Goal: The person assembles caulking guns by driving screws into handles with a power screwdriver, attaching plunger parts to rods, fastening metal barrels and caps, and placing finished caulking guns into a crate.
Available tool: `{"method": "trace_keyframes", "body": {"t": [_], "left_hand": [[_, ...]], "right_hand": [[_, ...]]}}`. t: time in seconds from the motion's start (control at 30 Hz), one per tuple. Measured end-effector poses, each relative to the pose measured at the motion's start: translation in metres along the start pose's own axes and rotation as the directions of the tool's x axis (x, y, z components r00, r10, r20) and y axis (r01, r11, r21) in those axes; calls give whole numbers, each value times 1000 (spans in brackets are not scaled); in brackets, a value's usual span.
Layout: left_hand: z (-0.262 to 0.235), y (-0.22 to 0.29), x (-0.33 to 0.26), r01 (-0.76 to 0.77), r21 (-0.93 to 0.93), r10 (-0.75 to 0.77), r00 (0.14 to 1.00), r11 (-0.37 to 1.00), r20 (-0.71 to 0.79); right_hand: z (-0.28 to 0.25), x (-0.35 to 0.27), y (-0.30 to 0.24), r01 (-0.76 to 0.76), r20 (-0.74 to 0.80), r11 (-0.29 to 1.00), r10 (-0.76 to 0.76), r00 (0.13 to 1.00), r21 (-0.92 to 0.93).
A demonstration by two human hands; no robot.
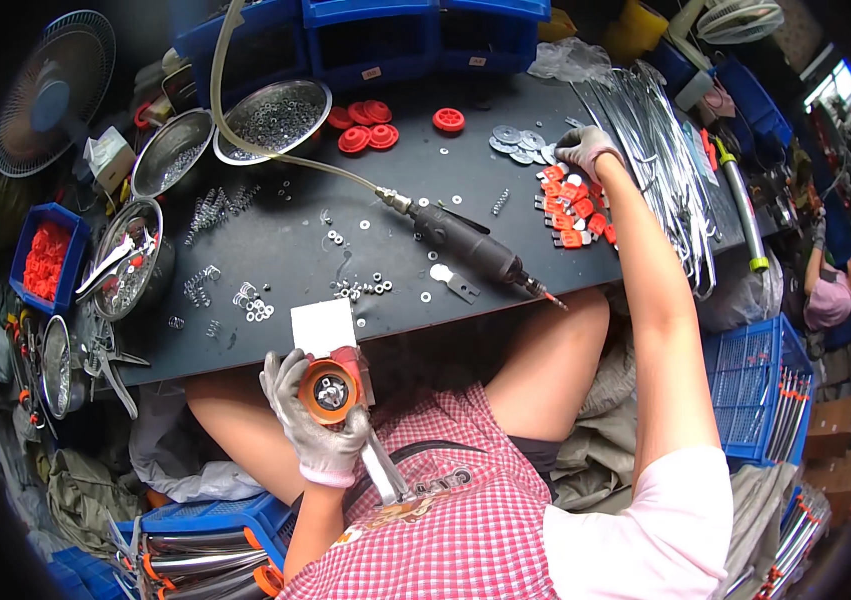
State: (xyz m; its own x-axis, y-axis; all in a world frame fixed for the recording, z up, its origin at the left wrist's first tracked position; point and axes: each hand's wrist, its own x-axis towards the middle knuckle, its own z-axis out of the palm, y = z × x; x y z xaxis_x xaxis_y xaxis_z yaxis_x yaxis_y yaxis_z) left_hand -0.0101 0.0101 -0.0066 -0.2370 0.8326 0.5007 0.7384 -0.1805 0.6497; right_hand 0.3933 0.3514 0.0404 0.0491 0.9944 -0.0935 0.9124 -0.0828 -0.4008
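My left hand, in a pale work glove, holds a round orange-rimmed assembly above my lap. Metal parts show inside its ring, a white square plate sits at its top, and a flat metal bar runs down from it. My right hand, gloved too, reaches to the far right of the table. Its fingers curl down together beside a heap of small red-orange clips and some flat metal discs; what the fingertips hold is hidden.
A black air screwdriver on a hose lies mid-table. Long metal rods lie right. Metal bowls of small parts stand left, near loose springs. Red round knobs lie at the back. Blue crates flank me.
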Motion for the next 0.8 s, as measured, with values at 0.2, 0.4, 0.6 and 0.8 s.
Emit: {"method": "trace_keyframes", "body": {"t": [0.2, 0.4, 0.6, 0.8], "left_hand": [[-4, -2, -4, 24, -32, -24, 1000, 999, -7], [-1, -1, 2, 8, -14, -8, 1000, 1000, -12], [8, -9, 7, -14, -8, 13, 999, 1000, -37], [2, -10, 4, -23, 26, 23, 1000, 999, -10]], "right_hand": [[13, -2, -10, -66, -131, 988, 48, 990, -139], [27, -71, -114, 310, -222, 778, -222, 949, 546], [84, -241, -245, 848, -128, 305, -911, 393, 434], [95, -273, -251, 857, -15, 459, -880, 475, 234]]}}
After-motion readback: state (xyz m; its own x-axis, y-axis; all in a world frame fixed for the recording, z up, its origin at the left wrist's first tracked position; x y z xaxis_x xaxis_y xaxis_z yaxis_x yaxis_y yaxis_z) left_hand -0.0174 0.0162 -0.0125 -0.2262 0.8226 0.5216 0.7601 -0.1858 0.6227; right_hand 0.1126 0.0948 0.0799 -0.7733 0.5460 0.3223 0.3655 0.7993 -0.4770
